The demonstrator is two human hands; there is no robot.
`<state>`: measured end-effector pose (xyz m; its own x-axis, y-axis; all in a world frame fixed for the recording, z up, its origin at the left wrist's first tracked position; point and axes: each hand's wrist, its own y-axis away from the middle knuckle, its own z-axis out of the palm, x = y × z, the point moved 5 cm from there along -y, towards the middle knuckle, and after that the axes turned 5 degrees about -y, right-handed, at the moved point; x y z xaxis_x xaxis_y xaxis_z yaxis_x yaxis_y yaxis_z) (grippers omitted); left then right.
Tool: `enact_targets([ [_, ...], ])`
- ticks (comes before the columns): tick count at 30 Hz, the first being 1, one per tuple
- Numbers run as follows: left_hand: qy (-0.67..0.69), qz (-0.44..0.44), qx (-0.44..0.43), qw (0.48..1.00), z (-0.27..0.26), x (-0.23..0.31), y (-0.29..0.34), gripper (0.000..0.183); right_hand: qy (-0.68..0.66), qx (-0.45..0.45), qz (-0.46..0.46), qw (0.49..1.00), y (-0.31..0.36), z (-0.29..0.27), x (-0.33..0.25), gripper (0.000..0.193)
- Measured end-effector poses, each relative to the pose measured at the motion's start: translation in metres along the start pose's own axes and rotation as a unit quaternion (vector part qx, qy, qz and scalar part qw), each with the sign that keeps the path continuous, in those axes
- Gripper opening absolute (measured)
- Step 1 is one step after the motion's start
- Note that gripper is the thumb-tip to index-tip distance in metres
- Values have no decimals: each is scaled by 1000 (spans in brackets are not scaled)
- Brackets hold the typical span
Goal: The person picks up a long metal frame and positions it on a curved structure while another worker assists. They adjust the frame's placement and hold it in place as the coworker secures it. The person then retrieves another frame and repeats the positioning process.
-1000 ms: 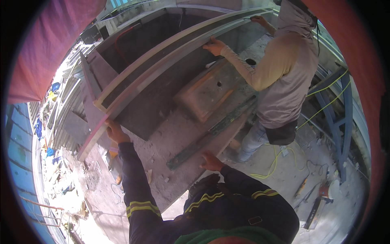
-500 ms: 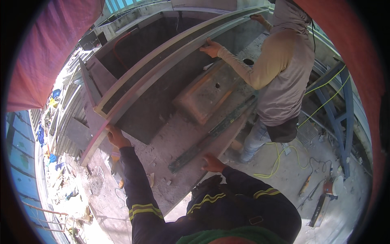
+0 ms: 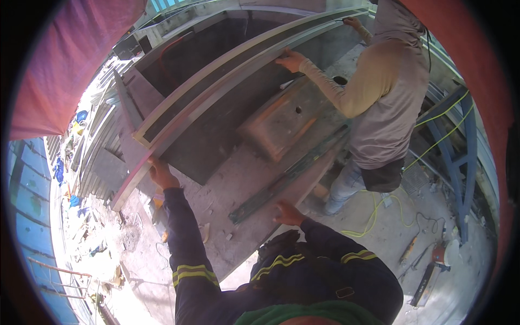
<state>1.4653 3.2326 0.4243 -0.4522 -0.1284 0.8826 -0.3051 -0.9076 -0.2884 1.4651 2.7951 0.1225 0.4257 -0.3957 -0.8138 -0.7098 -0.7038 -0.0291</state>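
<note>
While the long pale bar point(image 3: 132, 182) slants away, its near end juts leftward past the left hand point(image 3: 162, 174), whose grip touches its side, closure unclear; the empty right hand point(image 3: 290, 213) hangs open beside a dark plank point(image 3: 287, 176), a co-worker's hand point(image 3: 293, 60) farther along the bar.

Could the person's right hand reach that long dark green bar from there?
Probably yes: the right hand is close beside the dark green bar, looks empty, and nothing visible stands between them.
</note>
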Motion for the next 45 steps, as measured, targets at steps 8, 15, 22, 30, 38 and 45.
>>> enact_targets([
  [8,8,-35,-6,999,-2,3,-2,42,-47,51,4,998,16,-12,-25,69],
  [15,51,-50,-46,996,-13,-7,-11,46,-106,41,64,991,47,-15,-38,65],
  [22,74,-122,-64,988,-25,14,2,71,-104,84,156,979,76,-18,-34,63],
  [30,113,-150,-63,980,-48,21,-1,64,-40,139,177,973,134,3,-32,53],
  [38,121,-214,-97,964,-44,-9,15,59,-21,129,279,951,203,41,-24,49],
  [45,98,-226,-134,960,12,-7,59,52,-166,150,317,922,186,10,-11,52],
])
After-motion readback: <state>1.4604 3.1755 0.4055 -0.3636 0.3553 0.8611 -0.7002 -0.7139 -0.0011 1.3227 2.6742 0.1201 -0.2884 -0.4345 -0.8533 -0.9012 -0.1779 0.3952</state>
